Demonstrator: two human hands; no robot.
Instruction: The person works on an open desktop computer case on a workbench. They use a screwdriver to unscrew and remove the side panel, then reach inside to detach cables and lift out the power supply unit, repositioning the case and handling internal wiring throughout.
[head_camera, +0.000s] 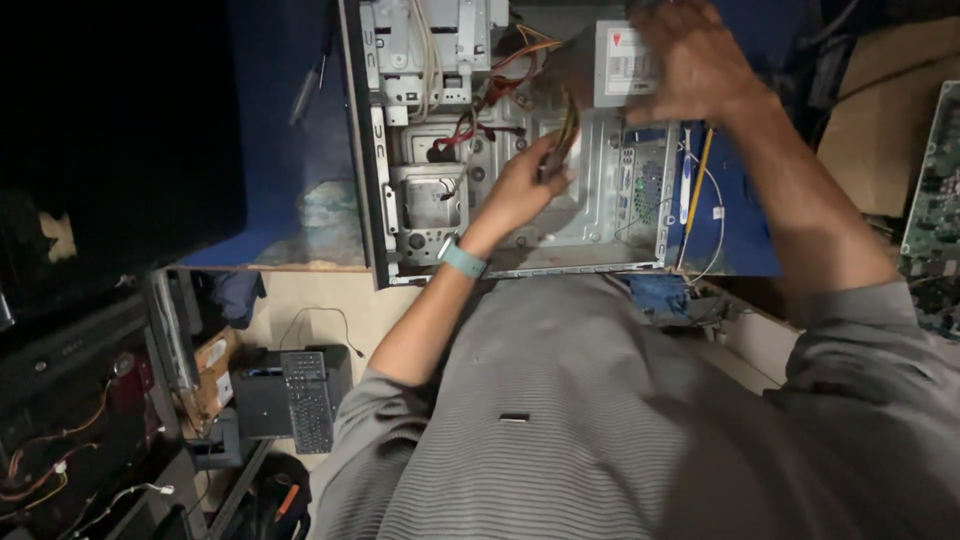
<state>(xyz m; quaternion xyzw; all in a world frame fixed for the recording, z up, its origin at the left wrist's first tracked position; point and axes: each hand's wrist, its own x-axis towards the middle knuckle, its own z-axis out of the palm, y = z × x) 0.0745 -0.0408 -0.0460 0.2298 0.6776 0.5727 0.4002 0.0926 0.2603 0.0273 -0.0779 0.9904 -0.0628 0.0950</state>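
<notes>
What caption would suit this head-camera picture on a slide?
Left hand grips a bundle of coloured wires inside an open grey metal computer case; right hand rests on its boxy power supply.

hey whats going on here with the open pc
A person leans over an open computer case lying on a blue table. Their right hand rests on the grey power supply at the case's top corner, while the left hand grips its bundle of coloured cables inside the case.

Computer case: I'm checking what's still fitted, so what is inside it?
Inside the computer case: a power supply under the right hand, a cable bundle in the left hand. The floor beneath the hands is hidden.
</notes>
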